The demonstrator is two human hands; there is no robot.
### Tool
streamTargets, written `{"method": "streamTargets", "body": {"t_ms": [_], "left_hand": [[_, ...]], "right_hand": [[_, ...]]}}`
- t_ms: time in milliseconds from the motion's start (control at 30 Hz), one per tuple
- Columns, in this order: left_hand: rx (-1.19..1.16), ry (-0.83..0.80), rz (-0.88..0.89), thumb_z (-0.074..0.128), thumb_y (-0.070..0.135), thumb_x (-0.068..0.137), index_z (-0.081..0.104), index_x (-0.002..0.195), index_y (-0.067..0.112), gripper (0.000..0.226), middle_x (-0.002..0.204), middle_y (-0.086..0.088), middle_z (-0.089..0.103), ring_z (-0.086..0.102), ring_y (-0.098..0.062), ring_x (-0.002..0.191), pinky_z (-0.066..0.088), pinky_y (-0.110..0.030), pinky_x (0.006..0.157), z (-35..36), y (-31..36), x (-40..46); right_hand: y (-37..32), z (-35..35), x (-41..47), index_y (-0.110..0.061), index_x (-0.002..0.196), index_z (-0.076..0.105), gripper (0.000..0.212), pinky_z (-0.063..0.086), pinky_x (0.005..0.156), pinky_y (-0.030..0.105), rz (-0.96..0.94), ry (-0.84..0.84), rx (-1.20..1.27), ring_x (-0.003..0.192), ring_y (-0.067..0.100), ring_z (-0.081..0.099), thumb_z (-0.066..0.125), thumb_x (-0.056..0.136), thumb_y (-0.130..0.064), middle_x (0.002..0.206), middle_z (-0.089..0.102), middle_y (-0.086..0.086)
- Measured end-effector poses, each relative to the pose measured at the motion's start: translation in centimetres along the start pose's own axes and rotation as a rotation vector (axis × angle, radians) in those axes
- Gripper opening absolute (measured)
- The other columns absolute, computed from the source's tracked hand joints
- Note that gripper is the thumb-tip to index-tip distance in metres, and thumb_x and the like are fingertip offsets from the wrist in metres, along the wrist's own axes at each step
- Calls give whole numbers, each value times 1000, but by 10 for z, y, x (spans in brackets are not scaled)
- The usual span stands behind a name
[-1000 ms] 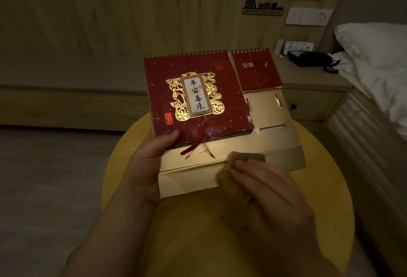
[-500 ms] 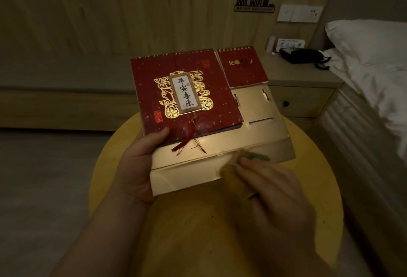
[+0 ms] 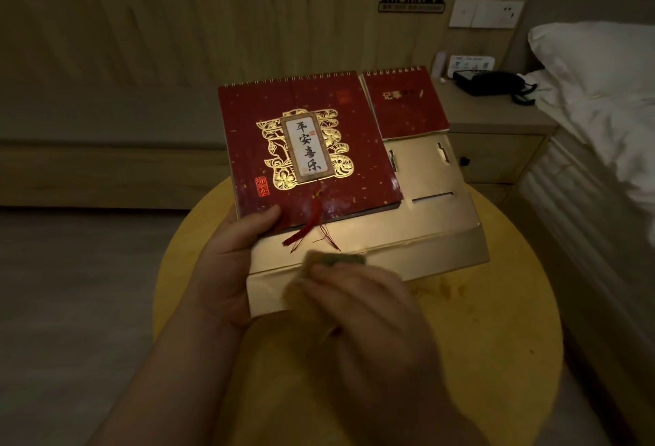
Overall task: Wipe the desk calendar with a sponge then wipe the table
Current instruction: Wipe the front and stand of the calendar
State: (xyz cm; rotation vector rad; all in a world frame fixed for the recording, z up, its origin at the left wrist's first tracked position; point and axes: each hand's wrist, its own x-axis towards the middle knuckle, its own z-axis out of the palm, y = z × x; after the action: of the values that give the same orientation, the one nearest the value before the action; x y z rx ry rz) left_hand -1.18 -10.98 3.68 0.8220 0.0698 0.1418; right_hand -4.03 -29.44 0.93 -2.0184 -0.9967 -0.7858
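Note:
The desk calendar [image 3: 354,162] has red spiral-bound pages with gold ornament, a red tassel and a gold cardboard base. It is tilted up above the round yellow table [image 3: 496,321]. My left hand [image 3: 227,261] grips its lower left corner, thumb on the red cover. My right hand [image 3: 365,311] presses a yellow-green sponge [image 3: 333,260] against the gold base's front edge, just below the tassel. Most of the sponge is hidden under my fingers.
A bed with white pillow and duvet [image 3: 602,84] runs along the right. A wooden nightstand [image 3: 496,141] behind the table carries a black phone [image 3: 492,83]. A wood-panelled wall with signs and switches stands behind. Grey floor lies to the left.
My right hand with the sponge has slid left along the gold base, from its right half to under the tassel. My left hand keeps its hold.

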Motion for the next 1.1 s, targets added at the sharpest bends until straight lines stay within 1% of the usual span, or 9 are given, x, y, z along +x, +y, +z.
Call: {"method": "streamTargets", "body": {"t_ms": [100,333,433,567,667,767,867,967,1100], "left_hand": [[4,-28,9,57,8,87,73,123,14,40,113,-18,77,77,-36,95,63,-53,77,-4,3,0],[45,-54,40,60,12,84,80,111,19,34,107,-13,80,79,-32,91,64,-47,70,-9,6,-2],[69,-31,51,59,11,84,81,109,19,34,106,-13,80,79,-32,90,63,-46,70,-7,3,0],[70,-18,43,59,9,85,79,114,17,36,109,-16,79,78,-34,92,63,-49,73,-3,-1,1],[62,-45,5,56,8,88,75,120,10,38,111,-20,77,77,-36,94,63,-50,76,0,-5,1],[71,-51,-4,53,6,89,77,116,12,37,111,-20,77,77,-35,94,62,-50,83,4,-11,1],[85,-45,3,56,6,88,73,123,12,39,113,-20,76,76,-32,92,61,-46,84,5,-10,0],[115,-88,5,63,8,85,77,117,15,36,105,-15,79,77,-24,83,63,-34,76,2,-5,0],[86,-51,19,54,8,89,79,112,15,35,107,-15,79,77,-29,88,63,-39,76,-1,-3,0]], "right_hand": [[40,-37,-4,-13,128,75,41,35,119,22,105,15,-88,129,9,57,51,95,-7,138,66,-6],[107,-88,-14,-19,127,75,39,51,110,40,285,165,-205,130,11,63,64,93,-3,132,71,-7],[102,-85,-13,-15,126,76,39,50,111,40,221,136,-242,128,19,65,64,92,-1,133,71,-3],[72,-61,-6,-7,124,77,37,43,116,28,165,65,-230,125,22,64,58,92,-1,132,72,4],[45,-35,-2,-6,123,77,41,46,113,35,118,-16,-145,124,19,62,51,92,-5,133,73,3],[19,-9,3,-7,123,78,38,48,112,34,62,-26,-41,122,19,65,44,107,-13,132,74,3],[-5,14,12,-4,120,79,52,50,112,33,4,-2,57,122,20,65,32,116,-26,128,76,8],[-14,25,17,-4,123,78,47,48,115,33,-63,-72,51,125,20,63,36,115,-24,129,76,9],[1,11,18,-7,124,77,33,50,113,35,-96,-83,23,125,20,63,49,111,-18,132,74,7]]}}
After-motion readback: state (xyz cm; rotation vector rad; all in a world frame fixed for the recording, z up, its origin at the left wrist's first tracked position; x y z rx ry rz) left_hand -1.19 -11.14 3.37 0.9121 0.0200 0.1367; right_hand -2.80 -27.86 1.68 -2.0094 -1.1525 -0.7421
